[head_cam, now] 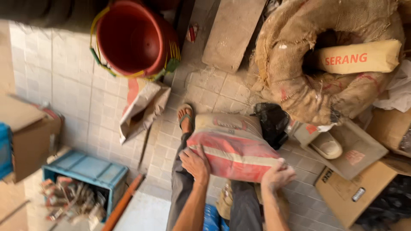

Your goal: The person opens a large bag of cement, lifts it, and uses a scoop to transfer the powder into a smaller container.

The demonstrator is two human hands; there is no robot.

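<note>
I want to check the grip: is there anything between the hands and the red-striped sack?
Nothing visible does. The left hand lies flat on the near side of the red-striped sack, and the right hand grips its lower corner. Both touch it directly. The black bag sits behind the sack, away from the hands.

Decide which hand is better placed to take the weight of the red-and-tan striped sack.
Probably the right hand: it curls over the red-and-tan striped sack at its near edge, whereas the left hand only rests flat on its side.
</note>
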